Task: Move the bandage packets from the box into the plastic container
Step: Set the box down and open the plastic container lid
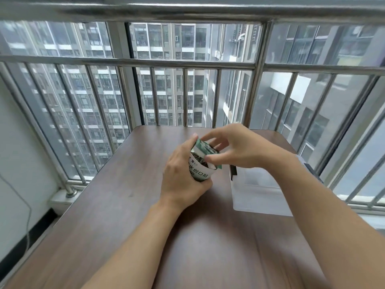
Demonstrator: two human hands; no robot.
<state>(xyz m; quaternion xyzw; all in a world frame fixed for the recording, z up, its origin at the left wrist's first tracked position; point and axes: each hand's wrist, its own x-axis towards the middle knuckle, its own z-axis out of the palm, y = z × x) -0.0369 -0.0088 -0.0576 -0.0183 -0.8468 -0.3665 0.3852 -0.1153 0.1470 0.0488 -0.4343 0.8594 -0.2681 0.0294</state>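
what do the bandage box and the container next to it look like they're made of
Bandage box: apparently thin printed cardboard, white and green with a slight sheen; its flaps bend under the fingers. Plastic container: looks like frosted translucent plastic, the table's brown showing faintly through its walls.

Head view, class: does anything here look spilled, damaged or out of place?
Nothing stands out. The left hand grips the bandage box, the right hand works at its open top flap, and the plastic container sits flat on the table.

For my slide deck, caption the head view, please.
Left hand grips bandage box; right hand works its open flap beside plastic container.
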